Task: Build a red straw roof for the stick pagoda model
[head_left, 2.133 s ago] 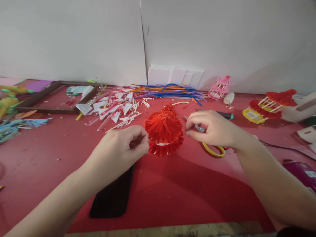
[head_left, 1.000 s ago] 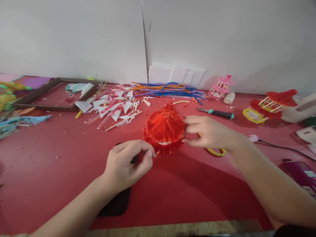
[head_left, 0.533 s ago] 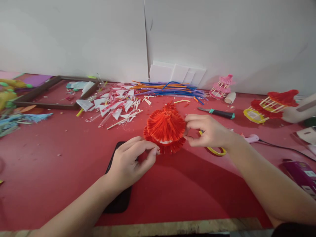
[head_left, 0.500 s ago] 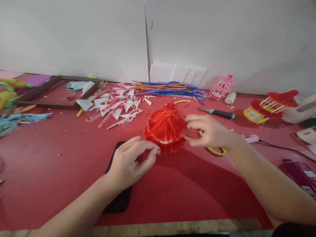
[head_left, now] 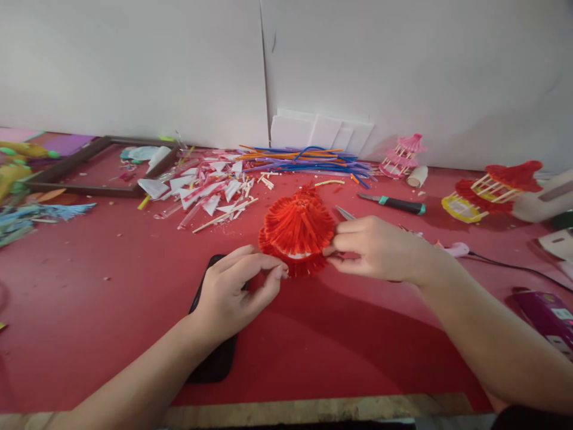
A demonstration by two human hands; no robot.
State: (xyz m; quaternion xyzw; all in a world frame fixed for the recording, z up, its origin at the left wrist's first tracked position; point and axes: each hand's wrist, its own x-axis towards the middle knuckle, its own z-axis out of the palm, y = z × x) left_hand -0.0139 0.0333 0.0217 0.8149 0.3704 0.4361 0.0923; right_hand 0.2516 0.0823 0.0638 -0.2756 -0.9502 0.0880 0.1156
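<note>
A red fuzzy two-tiered roof piece [head_left: 301, 227] stands on the red table [head_left: 147, 334], with a strip of white showing between its tiers. At its lower left edge, my left hand [head_left: 244, 286] pinches the rim between thumb and index finger. My right hand [head_left: 373, 248] grips the lower tier from the right, its fingers closed at the edge; the fingertips are partly hidden by the red piece. The pointed tip of a metal tool [head_left: 344, 213] shows just behind my right hand.
A black phone [head_left: 219, 358] lies under my left wrist. Behind are plastic and paper scraps [head_left: 210, 191], pipe cleaners [head_left: 304, 158] and a cutter knife [head_left: 400, 205]. To the right are a pink model [head_left: 403, 156], a red-yellow model [head_left: 492, 191] and a corded tool [head_left: 457, 249].
My right hand has moved slightly left and down, closing in on the lower tier and now covering the yellow ring. The left hand keeps its pinch, almost unmoved.
</note>
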